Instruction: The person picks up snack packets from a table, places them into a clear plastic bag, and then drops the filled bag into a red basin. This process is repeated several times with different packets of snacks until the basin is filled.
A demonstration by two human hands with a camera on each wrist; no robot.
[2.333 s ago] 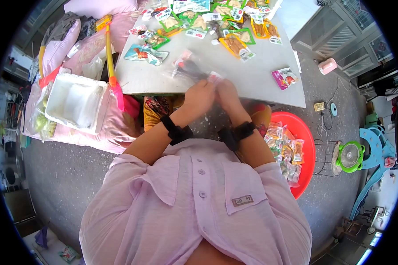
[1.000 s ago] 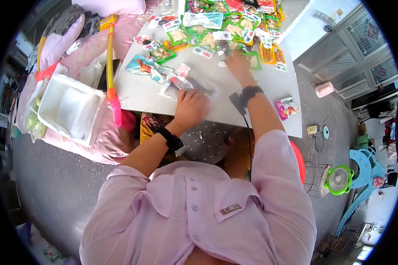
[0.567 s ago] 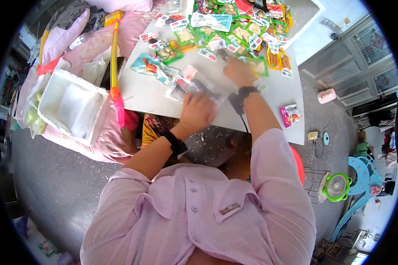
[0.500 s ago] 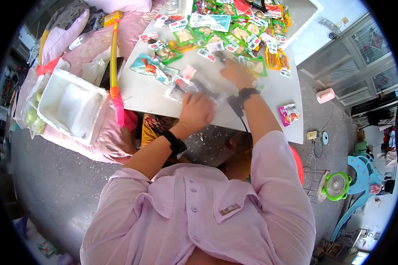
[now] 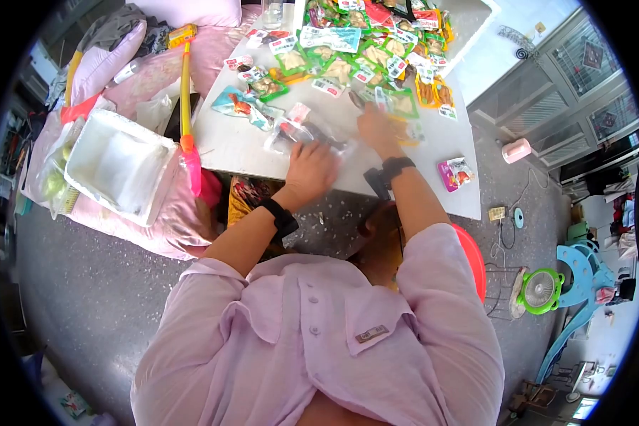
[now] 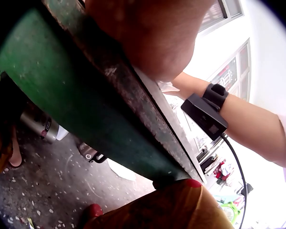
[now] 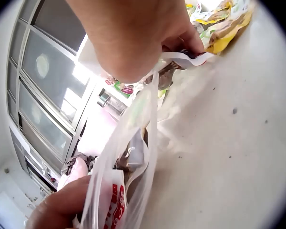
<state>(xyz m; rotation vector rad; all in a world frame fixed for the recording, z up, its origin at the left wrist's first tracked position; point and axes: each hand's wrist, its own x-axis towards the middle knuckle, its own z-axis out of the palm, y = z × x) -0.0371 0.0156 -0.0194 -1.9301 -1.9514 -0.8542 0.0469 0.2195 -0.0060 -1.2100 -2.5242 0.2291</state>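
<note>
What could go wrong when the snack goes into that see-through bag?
The clear bag looks thin and floppy. Its mouth might fold shut, so the snack packet pinched in the right hand could miss, even though the left hand holds the bag. The pink packet lies near the edge of the table, so a bumped arm might knock it off.

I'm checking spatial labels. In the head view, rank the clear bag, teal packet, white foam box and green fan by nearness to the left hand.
1. clear bag, touching the left hand
2. teal packet, on the table's left part
3. white foam box, left of the table
4. green fan, on the floor, far right
</note>
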